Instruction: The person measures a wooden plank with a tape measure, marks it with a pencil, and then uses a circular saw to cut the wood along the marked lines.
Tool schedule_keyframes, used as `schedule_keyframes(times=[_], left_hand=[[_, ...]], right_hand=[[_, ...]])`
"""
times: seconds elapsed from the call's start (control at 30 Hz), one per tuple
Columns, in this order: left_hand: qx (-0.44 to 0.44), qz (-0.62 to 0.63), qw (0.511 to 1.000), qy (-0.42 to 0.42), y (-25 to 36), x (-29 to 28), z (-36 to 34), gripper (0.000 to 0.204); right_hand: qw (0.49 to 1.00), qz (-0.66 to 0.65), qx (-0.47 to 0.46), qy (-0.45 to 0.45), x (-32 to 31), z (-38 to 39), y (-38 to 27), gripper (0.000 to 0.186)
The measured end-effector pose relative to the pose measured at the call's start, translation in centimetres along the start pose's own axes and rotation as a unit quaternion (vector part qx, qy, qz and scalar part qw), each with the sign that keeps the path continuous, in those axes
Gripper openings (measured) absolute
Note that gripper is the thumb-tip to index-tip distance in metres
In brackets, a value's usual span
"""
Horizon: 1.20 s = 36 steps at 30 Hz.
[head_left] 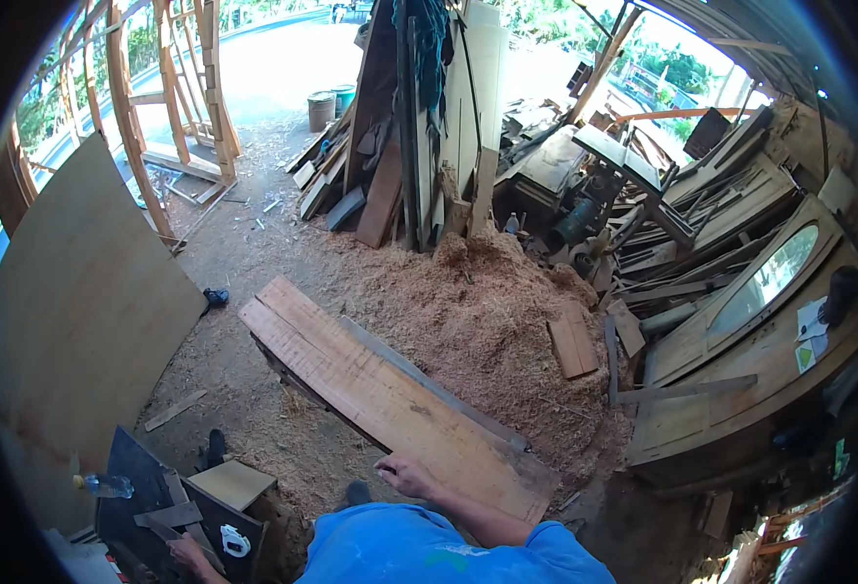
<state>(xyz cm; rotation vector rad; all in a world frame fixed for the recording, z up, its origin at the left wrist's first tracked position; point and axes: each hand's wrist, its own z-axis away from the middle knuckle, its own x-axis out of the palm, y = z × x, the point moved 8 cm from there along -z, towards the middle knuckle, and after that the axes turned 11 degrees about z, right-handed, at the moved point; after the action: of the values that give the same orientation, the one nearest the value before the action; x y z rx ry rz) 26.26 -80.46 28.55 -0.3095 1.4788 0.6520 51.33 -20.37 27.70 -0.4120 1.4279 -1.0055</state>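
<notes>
"While the right hand (408,477) is at 6 o'clock, what lies under it?"

"The near edge of a long, wide wooden plank (380,384); it slants across the view from 9 o'clock down to 5, with a narrower grey board (439,383) along its far side; whether the hand touches the wood, I cannot tell."

"And the fingers (390,469)?"

"Curled inward, the thumb close to the forefinger; they are too small to show whether anything is pinched."

"Where is the left hand (189,555)?"

"At 7 o'clock, over a dark worktop (142,465); its fingers are at the lower end of a narrow, flat piece (161,529), though I cannot tell whether they are pressed together on it; wooden strips (178,513) lie beside that piece, a white tape measure (235,541) sits at the hand's 2 o'clock, and a clear bottle (110,486) lies on its side at the hand's 10 o'clock."

"What else is about?"

"Tall plywood (88,282) at 9 o'clock; a wooden door (768,277) with an oval pane at 3; a heap of wood shavings (487,302) just beyond the plank, on its 1 o'clock side."
</notes>
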Motion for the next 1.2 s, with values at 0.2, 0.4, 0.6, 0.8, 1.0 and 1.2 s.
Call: schedule_keyframes(times=[0.2,0.4,0.6,0.8,1.0,1.2], left_hand=[[0.088,-0.052,0.993,0.056,2.2,-0.2,-0.8,0.046],[0.183,-0.016,0.963,0.196,5.1,-1.4,0.3,0.062],[0.312,0.094,0.943,0.072,14.2,-6.0,7.6,0.06],[0.571,0.11,0.805,-0.117,29.6,-4.2,22.8,0.068],[0.791,-0.031,0.554,-0.259,37.8,12.7,39.4,0.065],[0.833,-0.124,0.42,-0.337,38.6,29.0,47.4,0.063]], right_hand=[[0.998,0.052,-0.043,-0.005,1.2,-0.4,-0.5,0.024],[0.997,0.06,-0.048,-0.017,1.6,-0.6,-0.8,0.024],[0.997,0.024,-0.046,0.051,1.8,0.1,-1.1,0.029],[0.852,-0.487,0.174,0.082,3.1,2.8,1.1,0.043],[0.71,-0.643,0.248,0.144,8.6,10.2,11.7,0.048],[0.599,-0.678,0.34,0.256,14.0,13.8,19.6,0.038]])
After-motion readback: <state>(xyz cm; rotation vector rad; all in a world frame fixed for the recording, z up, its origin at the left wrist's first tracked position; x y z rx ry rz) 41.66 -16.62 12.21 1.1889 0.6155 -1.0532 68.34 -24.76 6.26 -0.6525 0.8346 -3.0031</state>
